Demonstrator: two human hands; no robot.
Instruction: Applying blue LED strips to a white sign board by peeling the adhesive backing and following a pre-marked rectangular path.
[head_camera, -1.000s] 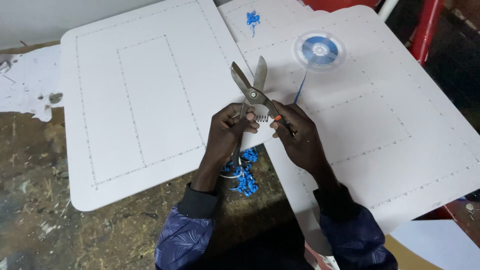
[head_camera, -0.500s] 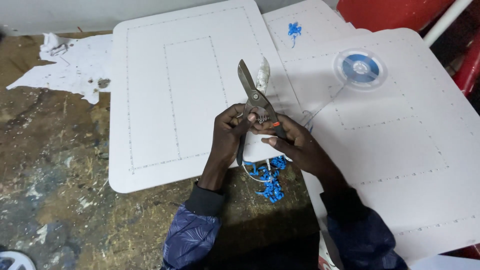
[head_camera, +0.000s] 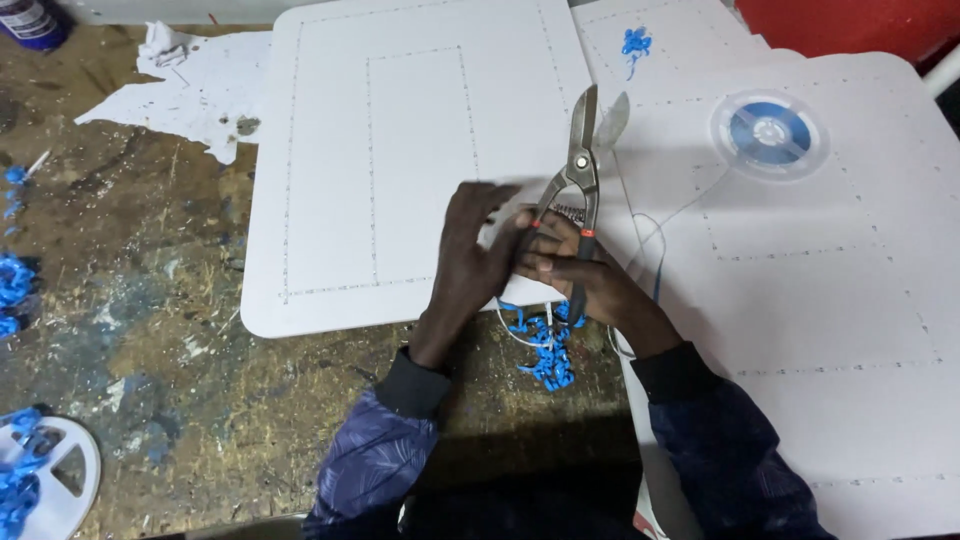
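Observation:
My right hand (head_camera: 585, 285) grips the handles of metal snips (head_camera: 580, 160), whose blades point away from me and stand slightly apart over the white panels. My left hand (head_camera: 475, 250) rests beside the snips' handles, fingers bent on a small white piece that is mostly hidden between the hands. Just below the hands lies a pile of blue wire scraps (head_camera: 545, 345) on the worn bench. A thin wire (head_camera: 650, 235) runs from near my right hand toward a clear spool of blue wire (head_camera: 770, 130).
Two white panels with dotted lines, a left panel (head_camera: 400, 160) and a right panel (head_camera: 820, 300), cover the bench. Torn white paper (head_camera: 190, 95) lies far left. More blue scraps (head_camera: 15, 285) and a white reel (head_camera: 55, 480) sit at the left edge. A blue scrap (head_camera: 633, 43) lies far back.
The view has shifted, so everything sits further right in the frame. The snips have turned more upright and their blades have closed a little. My hands stay together at the handles.

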